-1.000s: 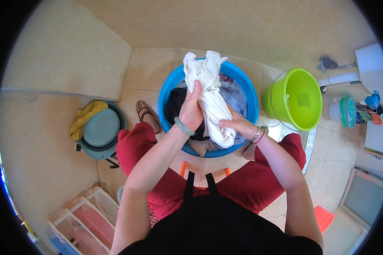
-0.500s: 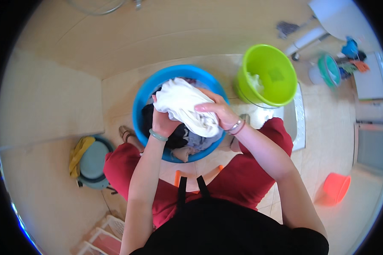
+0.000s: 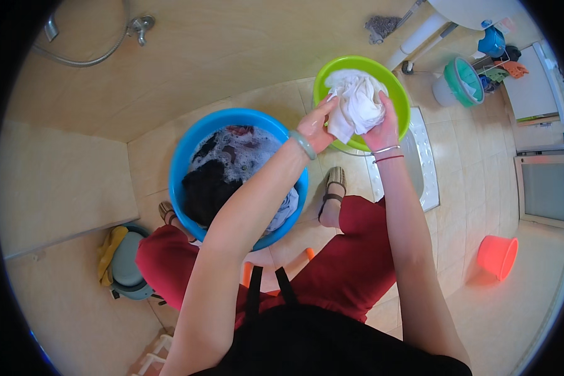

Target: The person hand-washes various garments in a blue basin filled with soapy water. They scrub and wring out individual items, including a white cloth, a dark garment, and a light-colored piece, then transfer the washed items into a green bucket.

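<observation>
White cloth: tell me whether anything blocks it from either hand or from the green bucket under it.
Nothing visible does. The left hand and right hand hold the white cloth directly, over the mouth of the green bucket. The cloth hides much of the bucket's inside.

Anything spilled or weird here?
Nothing stands out. White suds sit inside the round blue plastic tub, and the left hand and right hand hold a crumpled white cloth over the round green plastic bucket.
</observation>
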{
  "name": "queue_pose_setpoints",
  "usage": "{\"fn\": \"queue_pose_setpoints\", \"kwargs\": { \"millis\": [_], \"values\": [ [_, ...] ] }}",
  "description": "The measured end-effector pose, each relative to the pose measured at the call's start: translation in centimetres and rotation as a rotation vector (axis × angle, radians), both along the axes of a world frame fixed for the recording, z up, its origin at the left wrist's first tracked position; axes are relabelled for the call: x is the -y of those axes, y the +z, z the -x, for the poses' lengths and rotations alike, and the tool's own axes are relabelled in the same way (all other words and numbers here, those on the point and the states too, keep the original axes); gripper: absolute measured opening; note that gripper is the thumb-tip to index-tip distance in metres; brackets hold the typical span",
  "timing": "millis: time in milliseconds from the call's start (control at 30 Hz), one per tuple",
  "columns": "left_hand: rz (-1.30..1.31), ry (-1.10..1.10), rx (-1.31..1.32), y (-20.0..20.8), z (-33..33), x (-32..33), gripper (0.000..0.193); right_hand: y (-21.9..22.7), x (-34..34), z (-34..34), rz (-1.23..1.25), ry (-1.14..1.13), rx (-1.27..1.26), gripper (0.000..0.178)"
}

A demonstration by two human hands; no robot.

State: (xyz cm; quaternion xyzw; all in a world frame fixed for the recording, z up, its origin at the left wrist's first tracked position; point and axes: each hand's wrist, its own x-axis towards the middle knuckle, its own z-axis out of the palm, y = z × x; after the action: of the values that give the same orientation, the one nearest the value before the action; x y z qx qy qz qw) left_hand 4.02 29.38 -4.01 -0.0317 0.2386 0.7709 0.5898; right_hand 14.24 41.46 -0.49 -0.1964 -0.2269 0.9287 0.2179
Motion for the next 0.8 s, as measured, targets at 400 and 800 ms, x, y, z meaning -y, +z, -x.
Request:
{"fn": "queue_pose_setpoints", "kwargs": {
  "millis": [400,800],
  "values": [
    [0.022,0.176,0.05,-1.9,-6.5,-3.8,0.048,-11.4,-4.7,-4.0,0.121,-0.269,0.512,0.048],
    [0.602,0.05,-0.579,-8.5,5.0,16.5,0.053,-11.4,9.2,0.7,-0.769,0.526,0.645,0.036]
  ]
}}
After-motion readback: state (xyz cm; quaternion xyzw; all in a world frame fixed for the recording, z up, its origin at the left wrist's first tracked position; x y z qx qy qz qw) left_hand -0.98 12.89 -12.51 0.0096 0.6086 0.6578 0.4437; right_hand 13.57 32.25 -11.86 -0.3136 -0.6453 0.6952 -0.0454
